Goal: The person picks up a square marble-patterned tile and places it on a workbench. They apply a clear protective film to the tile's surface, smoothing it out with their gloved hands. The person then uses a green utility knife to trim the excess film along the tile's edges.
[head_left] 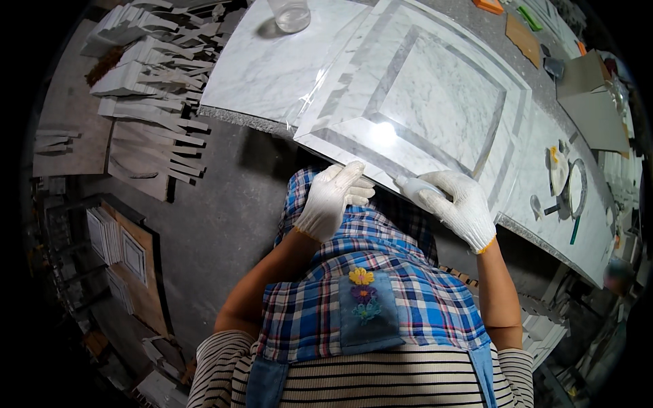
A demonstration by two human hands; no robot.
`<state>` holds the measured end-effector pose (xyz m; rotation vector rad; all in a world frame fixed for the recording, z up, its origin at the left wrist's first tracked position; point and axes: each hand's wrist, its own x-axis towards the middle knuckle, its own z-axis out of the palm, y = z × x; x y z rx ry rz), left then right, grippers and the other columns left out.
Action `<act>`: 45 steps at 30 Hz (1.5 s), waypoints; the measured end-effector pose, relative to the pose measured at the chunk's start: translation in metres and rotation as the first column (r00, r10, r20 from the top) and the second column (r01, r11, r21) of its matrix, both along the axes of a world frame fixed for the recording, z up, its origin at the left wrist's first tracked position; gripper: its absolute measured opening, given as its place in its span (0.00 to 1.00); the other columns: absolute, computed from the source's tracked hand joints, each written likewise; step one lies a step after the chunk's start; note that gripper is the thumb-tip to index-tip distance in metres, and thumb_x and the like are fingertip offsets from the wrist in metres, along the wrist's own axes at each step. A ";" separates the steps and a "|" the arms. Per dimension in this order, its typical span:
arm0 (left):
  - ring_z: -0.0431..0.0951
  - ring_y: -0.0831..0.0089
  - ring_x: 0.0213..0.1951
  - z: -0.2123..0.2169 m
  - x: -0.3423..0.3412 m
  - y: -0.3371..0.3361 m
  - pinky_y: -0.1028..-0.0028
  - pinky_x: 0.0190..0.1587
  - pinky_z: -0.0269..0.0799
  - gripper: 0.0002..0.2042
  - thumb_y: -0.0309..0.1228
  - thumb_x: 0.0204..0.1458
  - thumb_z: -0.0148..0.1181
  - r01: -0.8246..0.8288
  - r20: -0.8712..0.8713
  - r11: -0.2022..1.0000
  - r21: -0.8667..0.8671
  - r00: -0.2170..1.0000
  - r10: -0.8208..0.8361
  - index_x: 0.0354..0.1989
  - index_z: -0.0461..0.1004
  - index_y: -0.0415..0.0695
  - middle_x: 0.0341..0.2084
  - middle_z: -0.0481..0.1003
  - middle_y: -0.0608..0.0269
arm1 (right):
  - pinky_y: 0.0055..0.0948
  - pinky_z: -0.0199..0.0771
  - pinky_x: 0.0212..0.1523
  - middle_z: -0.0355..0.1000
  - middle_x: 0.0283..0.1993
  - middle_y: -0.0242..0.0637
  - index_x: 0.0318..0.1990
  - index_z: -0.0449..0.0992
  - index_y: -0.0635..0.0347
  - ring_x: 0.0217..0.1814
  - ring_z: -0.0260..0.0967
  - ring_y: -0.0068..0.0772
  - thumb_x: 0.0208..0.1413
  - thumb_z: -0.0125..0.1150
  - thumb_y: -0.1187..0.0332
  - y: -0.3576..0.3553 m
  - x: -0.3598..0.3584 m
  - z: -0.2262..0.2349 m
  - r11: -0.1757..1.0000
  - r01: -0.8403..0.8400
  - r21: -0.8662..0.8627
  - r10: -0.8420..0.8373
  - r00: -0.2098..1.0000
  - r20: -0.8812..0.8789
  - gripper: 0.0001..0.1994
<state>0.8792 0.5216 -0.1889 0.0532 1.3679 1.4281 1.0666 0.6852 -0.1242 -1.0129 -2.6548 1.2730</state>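
A square white marble panel (442,92) with grey inlaid bands lies on the worktop, its near edge towards me. My right hand (462,207), in a white knitted glove, is closed around a small whitish squeeze bottle (412,187). The bottle's narrow tip points left at the panel's near edge. At that same edge, further left, my gloved left hand (332,200) has its fingers stretched and partly apart, with nothing visible in them. Whether its fingertips touch the edge, I cannot tell.
A clear cup (292,17) stands on a marble slab (272,68) at the far left. Tools and a round ring-shaped thing (577,187) lie at the right, near an open cardboard box (592,102). Stone strips (146,78) are stacked on boards at the left.
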 end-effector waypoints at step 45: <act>0.84 0.67 0.36 0.007 0.004 0.006 0.76 0.36 0.81 0.16 0.35 0.68 0.48 0.012 -0.022 0.998 -0.060 1.000 -0.013 0.46 0.71 0.30 0.37 0.80 0.47 | 0.35 0.76 0.43 0.79 0.37 0.46 0.42 0.83 0.61 0.40 0.77 0.44 0.52 0.62 0.54 0.003 0.048 -0.002 0.997 0.082 -0.001 -0.082 0.996 0.022 0.19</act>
